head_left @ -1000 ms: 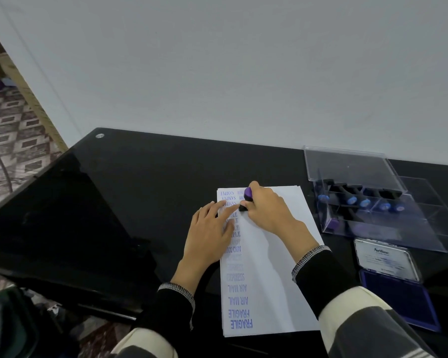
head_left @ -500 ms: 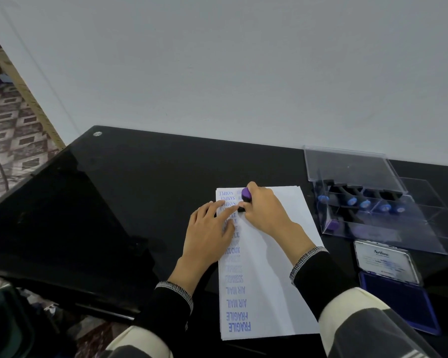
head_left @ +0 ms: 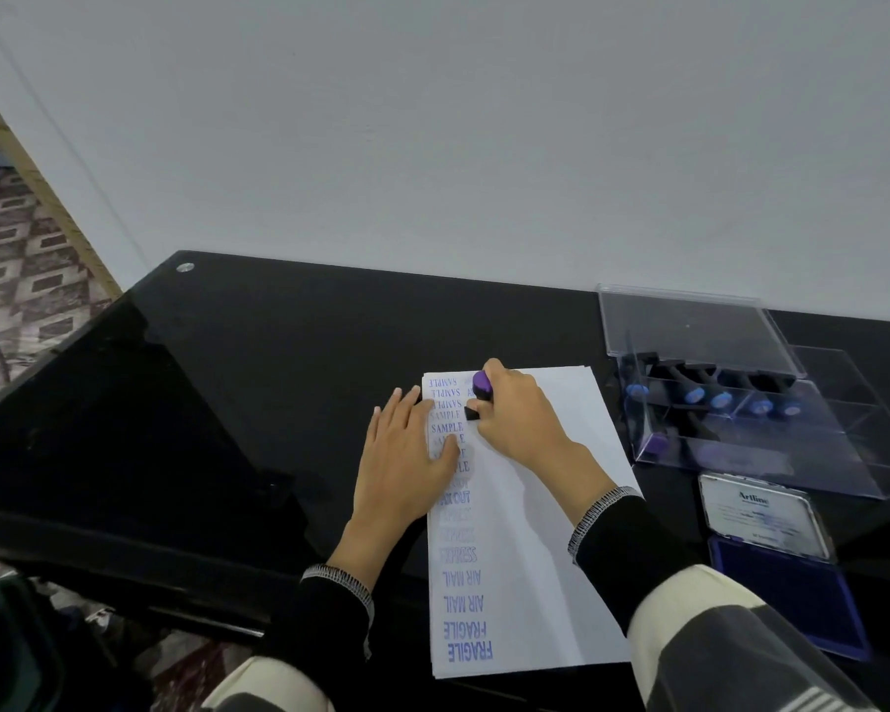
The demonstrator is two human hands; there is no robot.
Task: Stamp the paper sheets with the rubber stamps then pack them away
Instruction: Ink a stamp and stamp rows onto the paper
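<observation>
Near the far left corner of the paper sheets [head_left: 545, 583], gripped the purple-handled rubber stamp [head_left: 480, 390] in the right hand [head_left: 515, 418], fingers curled round it, black base down at the sheet just right of the SAMPLE column. Kept the left hand [head_left: 407, 465] flat and released on the stack's left edge, but drew its forefinger back from the stamp, where it had reached half a second before. Judged that as a print just made or about to lift, with a second column starting; could not tell whether the base still touched. Left the other stamps [head_left: 715, 398] lying in the clear case [head_left: 741, 444] and the ink pad [head_left: 792, 598] open on the tabletop [head_left: 227, 403] to the right. Had plenty of blank paper left, and packing away not yet begun.
</observation>
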